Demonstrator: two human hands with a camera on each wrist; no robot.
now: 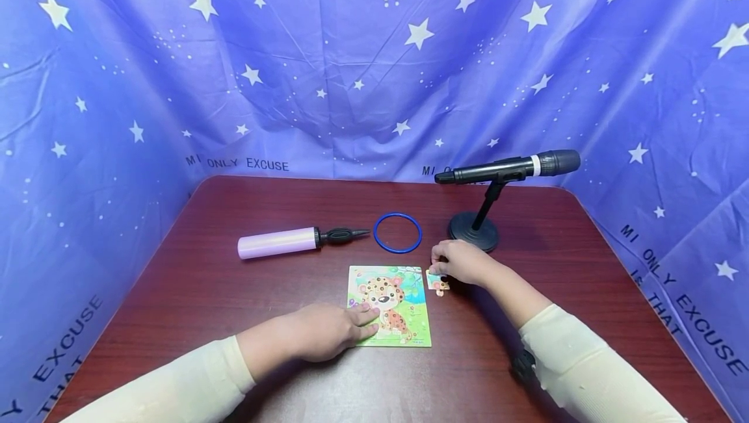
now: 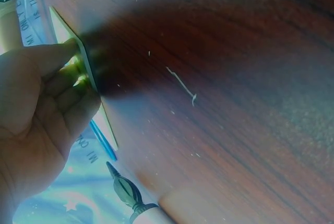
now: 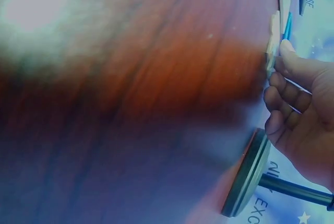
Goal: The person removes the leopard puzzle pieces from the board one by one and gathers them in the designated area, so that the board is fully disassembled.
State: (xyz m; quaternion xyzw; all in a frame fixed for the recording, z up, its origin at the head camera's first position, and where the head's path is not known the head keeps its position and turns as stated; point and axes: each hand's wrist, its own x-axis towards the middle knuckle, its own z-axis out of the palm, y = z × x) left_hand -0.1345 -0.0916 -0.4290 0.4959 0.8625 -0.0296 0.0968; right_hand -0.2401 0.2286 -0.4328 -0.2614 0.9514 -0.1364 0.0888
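Observation:
A square jigsaw puzzle [image 1: 412, 306] with a cartoon leopard lies on the table in the head view. My left hand [image 1: 328, 331] rests on its left side, the fingers stretched over the picture; in the left wrist view the hand [image 2: 44, 96] lies along the puzzle's thin edge. Just right of the puzzle, my right hand [image 1: 462, 262] pinches the upper edge of a loose puzzle piece [image 1: 437, 282] with thumb and fingertips. In the right wrist view that piece [image 3: 272, 41] appears nearly edge-on, beside the thumb of the right hand [image 3: 305, 96].
Behind the puzzle, a blue ring [image 1: 398, 252] lies on the dark red table [image 1: 246, 306]. A pink hand pump [image 1: 277, 243] with a black nozzle lies left of it. A black microphone [image 1: 506, 168] sits on a round-based stand [image 1: 474, 231], close behind the right hand.

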